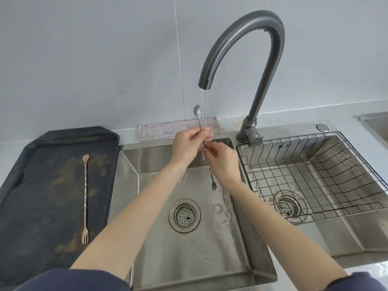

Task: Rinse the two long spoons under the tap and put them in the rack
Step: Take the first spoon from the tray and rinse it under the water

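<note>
A long twisted spoon [197, 114] with a small fork at its lower end stands almost upright under the running tap [245, 49], its bowl up beside the water stream. My left hand [186, 147] pinches its upper shaft and my right hand [222, 162] grips the middle; the fork end hangs below my right wrist. A second long spoon [85, 196], dirty and brownish, lies lengthwise on the dark tray [25, 206] at the left. The wire rack [315, 175] sits in the right basin and holds nothing.
The left sink basin [210, 259] is wet, with a drain strainer [184, 215] in its floor. A folded pinkish cloth [163, 129] lies on the ledge behind the sink. Another strainer [286, 205] shows under the rack. Grey wall behind.
</note>
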### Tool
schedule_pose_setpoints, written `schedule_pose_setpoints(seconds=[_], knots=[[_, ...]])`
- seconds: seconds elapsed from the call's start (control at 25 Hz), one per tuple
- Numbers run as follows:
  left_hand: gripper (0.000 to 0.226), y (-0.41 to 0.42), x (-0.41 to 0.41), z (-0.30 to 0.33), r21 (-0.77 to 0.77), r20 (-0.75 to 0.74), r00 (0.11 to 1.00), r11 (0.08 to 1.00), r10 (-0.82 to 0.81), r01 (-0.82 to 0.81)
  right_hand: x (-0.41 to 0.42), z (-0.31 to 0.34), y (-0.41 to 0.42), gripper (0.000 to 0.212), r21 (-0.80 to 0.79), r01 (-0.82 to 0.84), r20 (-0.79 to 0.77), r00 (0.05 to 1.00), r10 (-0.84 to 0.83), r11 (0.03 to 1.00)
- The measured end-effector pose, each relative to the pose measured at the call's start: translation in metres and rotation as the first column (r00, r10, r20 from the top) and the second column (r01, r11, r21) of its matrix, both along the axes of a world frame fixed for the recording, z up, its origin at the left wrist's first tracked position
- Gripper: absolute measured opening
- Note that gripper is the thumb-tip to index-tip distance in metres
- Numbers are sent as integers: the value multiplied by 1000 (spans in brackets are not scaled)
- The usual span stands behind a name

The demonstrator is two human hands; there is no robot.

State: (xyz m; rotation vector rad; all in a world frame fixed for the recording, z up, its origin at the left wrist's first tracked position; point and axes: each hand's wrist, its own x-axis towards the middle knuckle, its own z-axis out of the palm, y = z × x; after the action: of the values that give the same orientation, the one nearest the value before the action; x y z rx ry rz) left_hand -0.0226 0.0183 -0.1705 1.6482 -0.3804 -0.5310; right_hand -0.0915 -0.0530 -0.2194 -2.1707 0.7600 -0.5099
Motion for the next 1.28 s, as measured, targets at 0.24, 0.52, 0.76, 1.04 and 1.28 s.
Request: schedule_pose_setpoints(seconds=[0.24,0.52,0.76,1.04,1.28], knots=[[27,-4,8,12,28,47,998,999,-40,39,-2,-8,1,19,48,-27,-38,999,29,998],[33,-8,30,32,-117,-36,998,992,-48,43,0,-4,-5,20,88,-28,-114,993,38,996],[23,17,51,33,-256,-255,960,950,111,-178,12,33,-16,18,-138,4,-31,999,-9,990],[15,34,44,17,-202,-380,920,961,99,-187,29,58,-16,20,-300,-114,-23,993,113,947],[20,52,55,16,-272,-562,823,920,87,-283,16,65,-38,21,-415,-176,-111,984,142,893]])
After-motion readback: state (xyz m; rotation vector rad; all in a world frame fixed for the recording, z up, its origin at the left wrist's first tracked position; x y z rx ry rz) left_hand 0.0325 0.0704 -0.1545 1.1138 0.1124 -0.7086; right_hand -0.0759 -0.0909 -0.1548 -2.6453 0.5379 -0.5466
